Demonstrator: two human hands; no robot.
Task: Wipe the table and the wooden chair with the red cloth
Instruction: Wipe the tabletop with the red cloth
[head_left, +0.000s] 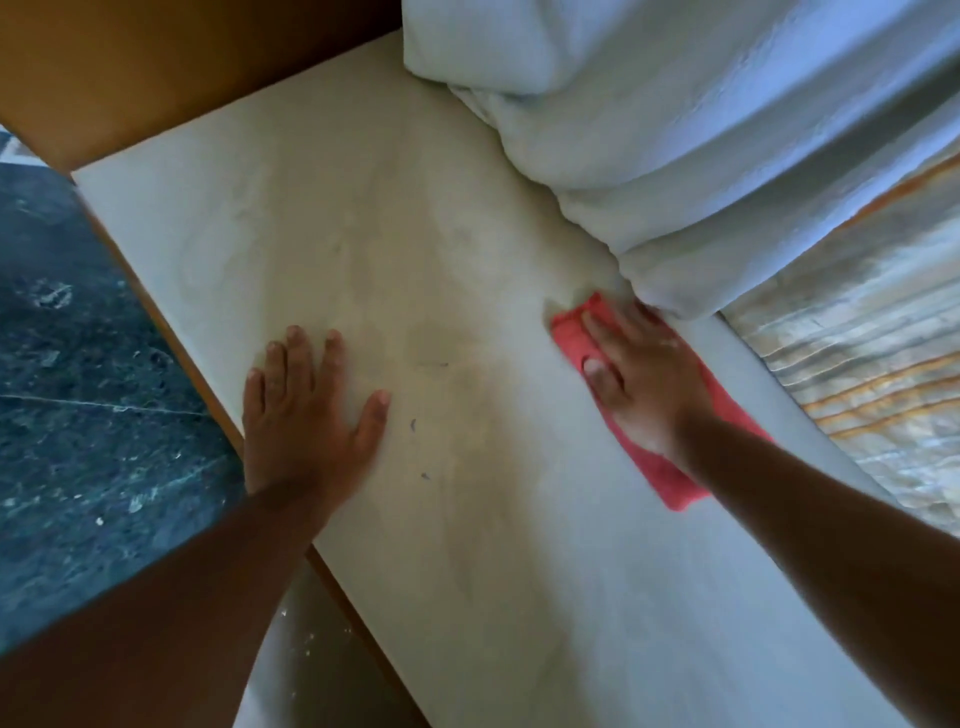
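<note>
The white table fills the middle of the head view, its top dull with smears and a few small dark specks. The red cloth lies flat on the table near its right edge. My right hand presses down on the cloth with fingers spread, covering its middle; red ends stick out past the fingertips and beside the wrist. My left hand rests flat on the bare table near the left edge, fingers apart, holding nothing. No wooden chair is in view.
A bunched white curtain hangs onto the table's far right side, touching the cloth's far end. A window with horizontal bars is at the right. Dark speckled floor lies to the left. A brown wooden panel borders the table's far end.
</note>
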